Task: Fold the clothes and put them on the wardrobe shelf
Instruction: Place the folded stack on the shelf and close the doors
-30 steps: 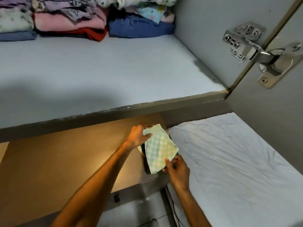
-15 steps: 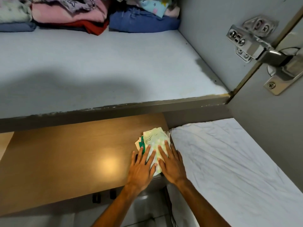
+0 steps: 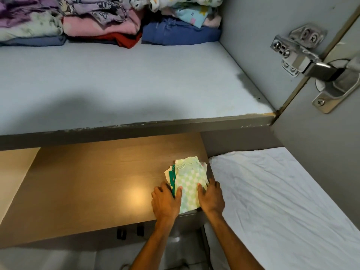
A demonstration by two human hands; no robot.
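Folded clothes point(image 3: 188, 182): small stack, green-and-white check piece on top, dark green edge showing at its left; it lies at the right front corner of the wooden surface point(image 3: 93, 188), touching the front edge
Left hand point(image 3: 165, 203): fingers curled round the stack's left side, thumb on top of the check piece
Right hand point(image 3: 211, 197): fingers curled over the stack's right side, thumb on top
Wardrobe shelf point(image 3: 126, 88): pale grey; folded piles point(image 3: 101, 26) line its back edge, front half bare
Door hinge point(image 3: 303, 65): metal, at the shelf's right wall
White sheet point(image 3: 276, 201): creased, just right of the wooden surface
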